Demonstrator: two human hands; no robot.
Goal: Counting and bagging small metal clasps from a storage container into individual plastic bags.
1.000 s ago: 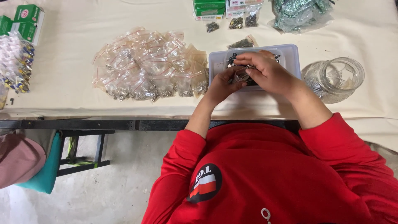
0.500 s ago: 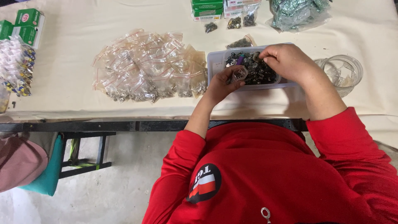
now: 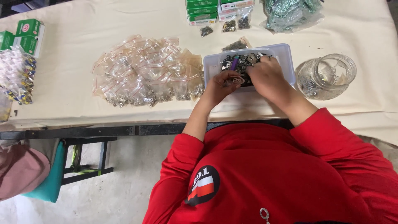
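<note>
A shallow white plastic tray of small dark metal parts sits on the cream-covered table in front of me. My left hand hovers at the tray's near left corner, fingers pinched on a small clear plastic bag. My right hand rests over the near side of the tray, fingertips meeting the left hand's at the bag. What the right fingers hold is hidden. Both red sleeves reach up from below.
A heap of small clear zip bags lies left of the tray. A clear glass jar lies on its side at the right. Green boxes and a greenish bag line the far edge; more boxes at far left.
My right hand has come back from the tray's far side to the near side, meeting the left hand at the small bag. The left hand stayed at the tray's corner.
</note>
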